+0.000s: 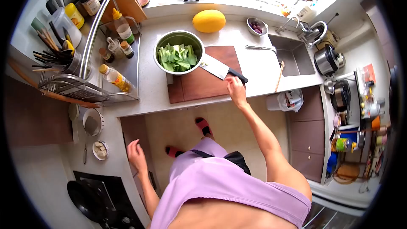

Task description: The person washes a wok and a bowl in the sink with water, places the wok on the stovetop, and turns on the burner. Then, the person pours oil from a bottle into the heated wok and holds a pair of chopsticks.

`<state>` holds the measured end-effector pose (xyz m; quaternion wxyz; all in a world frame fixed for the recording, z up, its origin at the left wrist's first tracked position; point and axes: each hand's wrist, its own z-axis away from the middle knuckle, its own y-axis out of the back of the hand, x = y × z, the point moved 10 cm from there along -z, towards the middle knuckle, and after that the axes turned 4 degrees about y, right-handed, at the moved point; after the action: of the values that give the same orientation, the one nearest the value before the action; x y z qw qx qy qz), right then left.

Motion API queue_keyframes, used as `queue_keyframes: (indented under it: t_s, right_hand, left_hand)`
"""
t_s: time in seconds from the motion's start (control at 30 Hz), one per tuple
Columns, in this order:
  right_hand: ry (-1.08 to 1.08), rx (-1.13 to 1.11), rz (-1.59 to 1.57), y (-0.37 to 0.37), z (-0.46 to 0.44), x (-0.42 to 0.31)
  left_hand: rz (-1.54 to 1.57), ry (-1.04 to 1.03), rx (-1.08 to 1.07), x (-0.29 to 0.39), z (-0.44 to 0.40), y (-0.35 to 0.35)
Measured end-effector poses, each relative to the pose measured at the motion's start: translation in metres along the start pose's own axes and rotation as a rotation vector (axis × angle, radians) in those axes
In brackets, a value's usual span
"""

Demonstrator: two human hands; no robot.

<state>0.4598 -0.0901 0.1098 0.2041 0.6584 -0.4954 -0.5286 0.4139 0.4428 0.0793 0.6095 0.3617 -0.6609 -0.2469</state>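
Note:
On the brown cutting board [199, 85] lies a cleaver [215, 66] with a black handle, its blade beside a metal pot. The pot [202, 55] is filled with chopped green leafy vegetables [178, 57] and overlaps the board's upper left corner. My right hand [235, 89] is at the board's right edge, just below the cleaver's handle, fingers loosely bent and nothing visible in them. Away from the board, my left hand [136, 156] hangs by the left counter's edge with its fingers apart, holding nothing.
A yellow melon [209, 21] and a bowl of dark red fruit [257, 26] stand behind the board. To the right are a sink [292, 55] and chopsticks [280, 76]. A rack with bottles [116, 78] is at left; below it, a bowl of white chunks [100, 150] and a wok [87, 199].

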Motion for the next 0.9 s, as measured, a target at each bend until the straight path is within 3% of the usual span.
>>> queue_keyframes:
  t_s: [0.1, 0.2, 0.27, 0.33, 0.43, 0.5, 0.57, 0.67, 0.9]
  right_hand:
    - [0.054, -0.153, -0.199, -0.027, -0.057, 0.019]
    - [0.245, -0.180, -0.294, -0.068, -0.105, 0.003]
    - [0.438, -0.205, -0.065, -0.093, -0.121, -0.019]
    - [0.446, -0.241, 0.014, -0.114, -0.129, -0.020]
    - [0.473, -0.217, 0.123, -0.131, -0.133, -0.021]
    - [0.509, -0.174, 0.105, -0.130, -0.129, -0.022]
    - [0.548, -0.136, 0.089, -0.125, -0.125, -0.022]
    - [0.582, -0.133, 0.119, -0.130, -0.126, -0.020]
    - [0.589, -0.149, 0.052, -0.119, -0.130, -0.015]
  left_hand:
    - [-0.001, -0.028, -0.200, 0.081, 0.005, -0.058]
    - [0.063, -0.011, -0.251, 0.131, -0.003, -0.096]
    - [0.029, -0.077, -0.248, 0.168, -0.006, -0.101]
    - [-0.003, -0.058, -0.234, 0.184, 0.001, -0.097]
    - [-0.043, 0.025, -0.184, 0.178, 0.018, -0.085]
    - [-0.037, 0.199, -0.174, 0.145, 0.043, -0.082]
    - [-0.072, 0.196, -0.150, 0.129, 0.068, -0.075]
    - [-0.116, 0.360, -0.251, 0.102, 0.095, -0.073]
    - [-0.102, 0.445, -0.221, 0.093, 0.117, -0.078]
